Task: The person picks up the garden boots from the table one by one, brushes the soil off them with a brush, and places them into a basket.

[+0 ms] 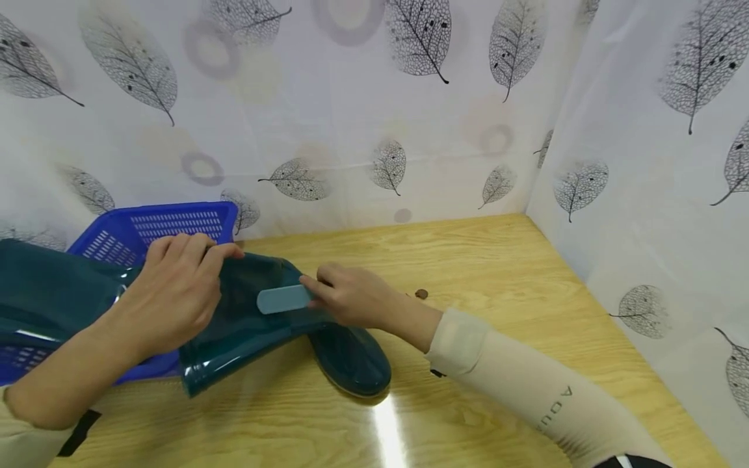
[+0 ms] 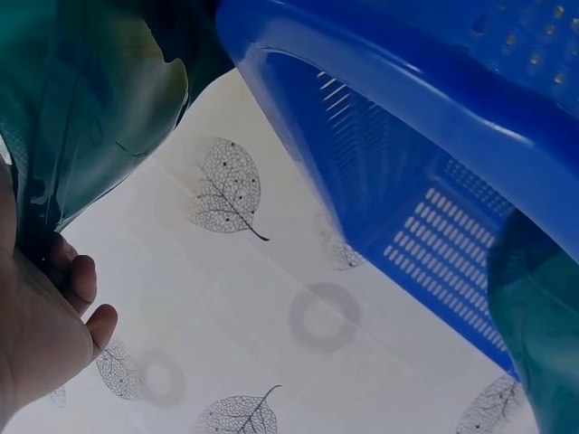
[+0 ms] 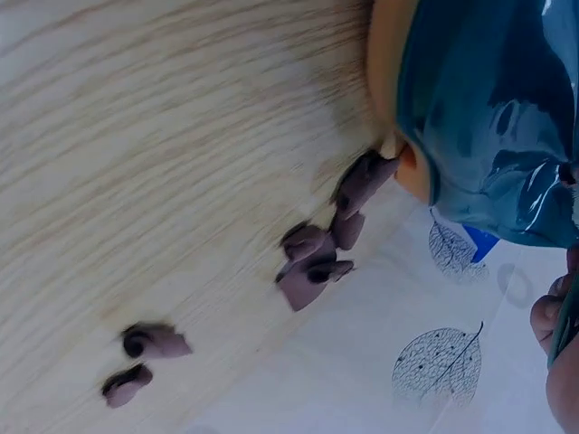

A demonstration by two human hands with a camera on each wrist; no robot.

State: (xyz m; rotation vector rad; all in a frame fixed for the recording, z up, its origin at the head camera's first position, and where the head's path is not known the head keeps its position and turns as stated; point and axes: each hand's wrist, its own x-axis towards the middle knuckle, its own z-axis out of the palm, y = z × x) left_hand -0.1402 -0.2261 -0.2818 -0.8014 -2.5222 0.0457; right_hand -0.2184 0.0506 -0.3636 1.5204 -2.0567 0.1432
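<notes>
A dark green rubber boot [image 1: 251,279] is held on its side above the table, its toe [image 1: 354,364] pointing down at the wood. My left hand [image 1: 175,292] grips the boot's shaft near the opening; in the left wrist view, curled fingers [image 2: 81,280] meet the shaft's edge. In my right hand [image 1: 357,296] is a brush with a light blue back [image 1: 283,299], laid against the side of the boot. Its bristles are mostly hidden. A second green boot [image 1: 52,286] lies across the blue basket at the left.
The blue plastic basket [image 1: 146,211] stands at the back left. Several brown clumps [image 3: 303,267] lie on the wooden table [image 1: 468,260] beyond the boot; one clump [image 1: 421,294] shows near my right forearm. Leaf-patterned sheeting [image 1: 351,117] rises behind and at the right.
</notes>
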